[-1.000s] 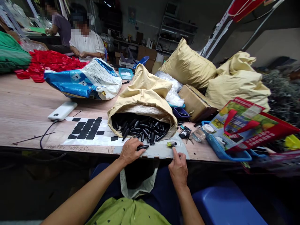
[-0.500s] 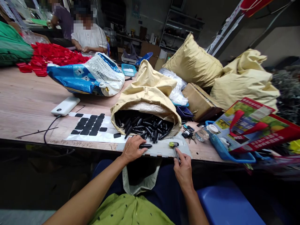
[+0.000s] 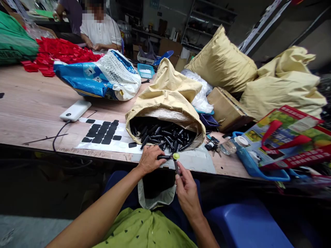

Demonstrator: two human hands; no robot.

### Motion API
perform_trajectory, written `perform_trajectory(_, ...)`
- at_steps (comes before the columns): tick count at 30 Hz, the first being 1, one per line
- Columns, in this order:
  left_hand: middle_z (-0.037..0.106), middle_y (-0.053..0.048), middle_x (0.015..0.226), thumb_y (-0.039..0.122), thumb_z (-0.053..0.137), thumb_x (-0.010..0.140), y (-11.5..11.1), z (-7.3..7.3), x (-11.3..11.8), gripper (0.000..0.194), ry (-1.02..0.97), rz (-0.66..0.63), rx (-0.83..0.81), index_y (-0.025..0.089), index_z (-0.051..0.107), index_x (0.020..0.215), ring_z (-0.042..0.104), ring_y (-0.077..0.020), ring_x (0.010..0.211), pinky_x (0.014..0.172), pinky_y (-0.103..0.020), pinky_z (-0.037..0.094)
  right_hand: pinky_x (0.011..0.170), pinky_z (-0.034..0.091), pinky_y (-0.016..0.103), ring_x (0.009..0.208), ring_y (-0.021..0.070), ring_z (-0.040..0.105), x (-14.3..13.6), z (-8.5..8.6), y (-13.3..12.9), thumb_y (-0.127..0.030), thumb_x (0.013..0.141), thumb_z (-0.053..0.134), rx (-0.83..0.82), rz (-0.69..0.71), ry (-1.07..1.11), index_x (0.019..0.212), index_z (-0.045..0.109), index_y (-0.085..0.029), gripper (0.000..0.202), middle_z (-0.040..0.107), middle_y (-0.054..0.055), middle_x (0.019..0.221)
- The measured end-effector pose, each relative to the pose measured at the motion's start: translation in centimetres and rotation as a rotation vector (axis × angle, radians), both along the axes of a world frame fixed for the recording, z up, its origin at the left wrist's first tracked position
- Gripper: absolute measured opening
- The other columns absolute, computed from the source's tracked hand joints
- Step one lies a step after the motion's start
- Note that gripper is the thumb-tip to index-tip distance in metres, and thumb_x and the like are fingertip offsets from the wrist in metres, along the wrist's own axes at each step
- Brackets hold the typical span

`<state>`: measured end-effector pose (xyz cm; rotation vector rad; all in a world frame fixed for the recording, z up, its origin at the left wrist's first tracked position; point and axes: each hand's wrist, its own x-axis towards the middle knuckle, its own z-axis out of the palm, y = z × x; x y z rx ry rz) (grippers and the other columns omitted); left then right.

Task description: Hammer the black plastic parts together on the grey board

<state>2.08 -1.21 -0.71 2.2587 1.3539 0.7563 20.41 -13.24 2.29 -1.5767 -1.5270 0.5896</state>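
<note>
My left hand (image 3: 150,159) rests at the table's front edge, fingers closed around a slim black handle-like piece (image 3: 163,157) that points right. In my right hand (image 3: 186,188) is a small hammer (image 3: 176,166) with a yellow-green head, held by its shaft. Its head is at the right end of the black piece; whether they touch I cannot tell. A grey board (image 3: 200,164) lies beneath. Right behind my hands, a beige cloth sack (image 3: 165,100) lies open toward me, with many similar black pieces (image 3: 172,137) inside its mouth.
To the left are a white sheet with black stickers (image 3: 103,132), a white power bank (image 3: 75,110) and a blue-white bag (image 3: 103,77). Keys (image 3: 212,144), a bottle (image 3: 228,147) and a blue basket (image 3: 248,162) stand right. Another person (image 3: 99,31) sits across the table.
My right hand has moved left with the hammer, bringing its head to the end of the black piece. My left hand stays closed on that piece. The view has shifted slightly.
</note>
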Motion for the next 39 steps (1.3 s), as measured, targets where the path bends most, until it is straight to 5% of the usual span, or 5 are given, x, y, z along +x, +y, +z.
perform_trajectory(7, 0.069, 0.000, 0.099, 0.039, 0.080, 0.084, 0.2, 0.1, -0.1, 0.021, -0.010, -0.022, -0.044, 0.028, 0.075, 0.101, 0.060, -0.0226, 0.102, 0.089, -0.041, 0.030, 0.090, 0.054, 0.032, 0.098, 0.0175, 0.063, -2.1, 0.1, 1.1, -0.024, 0.103, 0.044, 0.036, 0.127, -0.031, 0.144, 0.058, -0.020, 0.044, 0.065, 0.010, 0.113)
perform_trajectory(19, 0.069, -0.001, 0.096, 0.035, 0.080, 0.082, 0.0, 0.2, 0.0, 0.018, 0.001, 0.001, -0.004, 0.026, 0.075, 0.098, 0.060, -0.0232, 0.102, 0.091, -0.041, 0.031, 0.093, 0.054, 0.033, 0.103, 0.0196, 0.064, -0.8, 0.1, 0.8, -0.027, 0.102, 0.045, -0.032, 0.055, -0.025, 0.140, 0.061, -0.020, 0.042, 0.066, 0.011, 0.116)
perform_trajectory(25, 0.069, -0.001, 0.095, 0.031, 0.075, 0.085, -0.3, 0.4, -0.1, 0.016, -0.005, -0.006, 0.018, 0.024, 0.071, 0.099, 0.060, -0.0225, 0.097, 0.090, -0.041, 0.032, 0.093, 0.051, 0.035, 0.097, 0.0212, 0.062, 4.6, -0.4, 2.2, -0.024, 0.098, 0.044, 0.032, -0.251, -0.245, 0.138, 0.063, -0.016, 0.045, 0.064, 0.011, 0.110)
perform_trajectory(29, 0.069, -0.002, 0.097, 0.034, 0.064, 0.096, -0.3, 0.4, -0.1, 0.012, 0.007, -0.014, 0.059, 0.023, 0.069, 0.099, 0.060, -0.0224, 0.097, 0.090, -0.041, 0.033, 0.076, 0.050, 0.033, 0.082, 0.0205, 0.058, 8.6, -1.4, 2.9, -0.017, 0.093, 0.042, -0.103, -0.481, -0.500, 0.130, 0.070, -0.014, 0.046, 0.057, 0.011, 0.103)
perform_trajectory(39, 0.066, -0.005, 0.096, 0.040, 0.044, 0.106, -0.6, 0.1, 0.3, 0.032, 0.137, 0.001, 0.172, 0.022, 0.070, 0.099, 0.059, -0.0222, 0.094, 0.088, -0.040, 0.034, 0.068, 0.045, 0.029, 0.082, 0.0176, 0.055, 7.6, -2.8, 2.2, -0.017, 0.096, 0.042, -0.178, -0.517, -0.661, 0.141, 0.062, -0.019, 0.049, 0.054, 0.010, 0.111)
